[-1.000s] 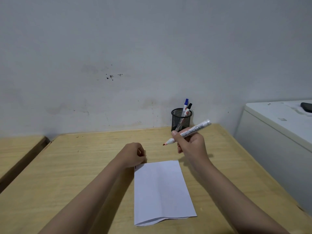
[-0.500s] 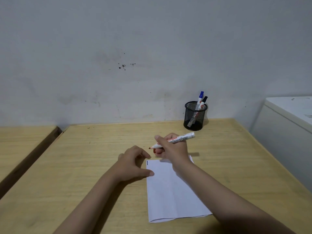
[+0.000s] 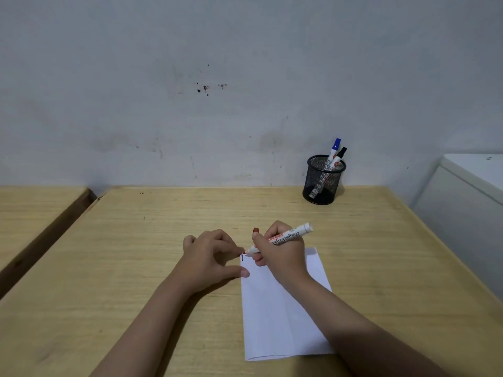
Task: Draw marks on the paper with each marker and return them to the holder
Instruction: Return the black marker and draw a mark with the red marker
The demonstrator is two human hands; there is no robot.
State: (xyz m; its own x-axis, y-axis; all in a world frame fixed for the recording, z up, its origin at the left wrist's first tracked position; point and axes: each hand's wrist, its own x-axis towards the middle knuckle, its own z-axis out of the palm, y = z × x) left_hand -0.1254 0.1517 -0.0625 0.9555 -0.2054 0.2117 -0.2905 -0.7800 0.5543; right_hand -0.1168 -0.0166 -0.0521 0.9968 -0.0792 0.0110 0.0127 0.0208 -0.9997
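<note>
A folded white paper (image 3: 280,317) lies on the wooden desk (image 3: 136,254). My right hand (image 3: 280,254) grips an uncapped red marker (image 3: 288,235), its tip down at the paper's top left corner beside a short dark mark (image 3: 242,257). A red cap (image 3: 255,230) shows just behind that hand. My left hand (image 3: 212,257) rests at the paper's left edge, thumb on the sheet, fingers curled. A black mesh holder (image 3: 324,183) stands at the back right with a blue-capped marker (image 3: 334,151) and a black-capped marker (image 3: 340,155) in it.
A grey stained wall rises right behind the desk. A white cabinet (image 3: 468,202) stands close to the desk's right edge. A second wooden surface (image 3: 30,210) lies to the left, across a narrow gap.
My right hand has come down and toward me, bringing the red marker's tip from the air to the paper's top left corner. My left hand uncurled and pressed its thumb on the sheet.
</note>
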